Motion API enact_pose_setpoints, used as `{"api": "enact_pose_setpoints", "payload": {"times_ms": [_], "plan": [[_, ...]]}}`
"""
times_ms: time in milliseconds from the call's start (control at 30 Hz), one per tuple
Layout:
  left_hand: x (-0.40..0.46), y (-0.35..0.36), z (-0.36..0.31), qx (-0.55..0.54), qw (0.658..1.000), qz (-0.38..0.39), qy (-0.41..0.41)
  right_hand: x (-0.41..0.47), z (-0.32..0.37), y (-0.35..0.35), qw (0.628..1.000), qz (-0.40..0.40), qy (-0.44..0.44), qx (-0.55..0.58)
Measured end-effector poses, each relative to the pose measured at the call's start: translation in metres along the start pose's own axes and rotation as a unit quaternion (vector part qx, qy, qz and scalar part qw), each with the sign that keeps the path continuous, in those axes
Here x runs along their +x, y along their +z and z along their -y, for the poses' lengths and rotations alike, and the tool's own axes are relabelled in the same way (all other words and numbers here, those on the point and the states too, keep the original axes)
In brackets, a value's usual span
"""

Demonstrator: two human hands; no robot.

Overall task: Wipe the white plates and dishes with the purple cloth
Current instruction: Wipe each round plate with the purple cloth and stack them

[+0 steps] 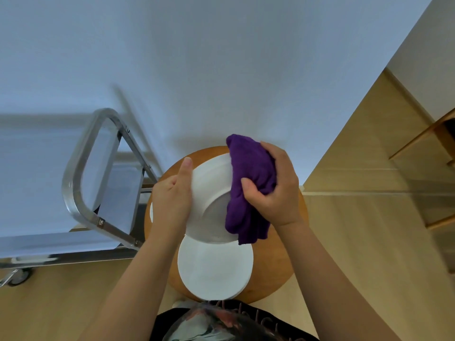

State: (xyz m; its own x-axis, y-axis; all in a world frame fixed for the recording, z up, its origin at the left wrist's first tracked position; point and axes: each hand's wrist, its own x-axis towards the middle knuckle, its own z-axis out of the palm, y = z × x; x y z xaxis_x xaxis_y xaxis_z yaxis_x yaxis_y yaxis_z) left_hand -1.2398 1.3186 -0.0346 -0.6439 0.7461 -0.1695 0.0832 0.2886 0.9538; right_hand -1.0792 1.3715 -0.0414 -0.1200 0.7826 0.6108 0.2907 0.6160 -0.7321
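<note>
Setting: pale wall (221,57) behind, light wood floor (369,242) below, small round wooden table (278,267) set against the wall.
Held plate: white plate (211,193) lifted above the table and tilted on edge, shallow hollow turned towards the camera; nothing in it apart from the cloth pressed against it.
Purple cloth: bunched purple cloth (248,190) laid over the right part of the held plate, from the upper rim down past the lower edge, loose end hanging below.
Right hand: right hand (273,190) clenched round the purple cloth, thumb pressed into its folds, fingers wrapped over the top; forearm rising from the lower right.
Left hand: left hand (172,200) grasping the left rim of the held plate, thumb stretched up along the front edge, other fingers hidden behind the plate; forearm rising from the lower left.
Second plate: second white plate (214,269) lying flat on the table just below the held one, partly overlapped by it, with nothing on it.
Third dish: sliver of another white dish (151,212) showing at the table's left edge, mostly hidden by the left hand.
Left of table: metal trolley (81,183) with a tubular handle, standing beside the table.
</note>
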Motion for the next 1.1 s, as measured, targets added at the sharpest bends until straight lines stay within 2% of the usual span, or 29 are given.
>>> {"api": "enact_pose_setpoints", "payload": {"times_ms": [200, 300, 433, 533, 733, 867, 933, 1000, 1067, 1100], "plan": [[0.005, -0.008, 0.004, -0.076, 0.99, -0.039, -0.114, -0.006, -0.015, -0.005, 0.985, -0.1, 0.136, 0.023], [0.002, -0.006, 0.007, -0.115, 0.98, -0.045, -0.159, -0.011, -0.017, -0.005, 0.984, -0.071, 0.157, 0.044], [-0.003, 0.0, 0.014, -0.184, 0.954, -0.058, -0.231, -0.018, -0.017, -0.003, 0.967, -0.024, 0.213, 0.137], [-0.005, 0.003, 0.02, -0.223, 0.937, -0.057, -0.262, -0.021, -0.017, -0.004, 0.965, -0.039, 0.206, 0.155], [-0.001, 0.01, 0.017, -0.295, 0.915, -0.092, -0.258, -0.05, -0.019, 0.006, 0.918, -0.1, 0.31, 0.225], [-0.007, 0.018, 0.017, -0.317, 0.918, -0.078, -0.224, -0.038, -0.016, 0.012, 0.899, -0.138, 0.338, 0.243], [-0.013, 0.015, 0.021, -0.304, 0.929, -0.045, -0.206, -0.036, -0.022, 0.006, 0.885, -0.155, 0.34, 0.279], [-0.015, 0.003, 0.028, -0.262, 0.95, 0.017, -0.169, -0.033, -0.026, -0.006, 0.894, -0.141, 0.325, 0.272], [-0.01, -0.014, 0.03, -0.224, 0.956, 0.144, -0.128, -0.022, -0.03, -0.021, 0.901, -0.1, 0.32, 0.276], [-0.005, -0.025, 0.027, -0.226, 0.939, 0.232, -0.117, -0.014, -0.032, -0.028, 0.903, -0.067, 0.322, 0.277]]}}
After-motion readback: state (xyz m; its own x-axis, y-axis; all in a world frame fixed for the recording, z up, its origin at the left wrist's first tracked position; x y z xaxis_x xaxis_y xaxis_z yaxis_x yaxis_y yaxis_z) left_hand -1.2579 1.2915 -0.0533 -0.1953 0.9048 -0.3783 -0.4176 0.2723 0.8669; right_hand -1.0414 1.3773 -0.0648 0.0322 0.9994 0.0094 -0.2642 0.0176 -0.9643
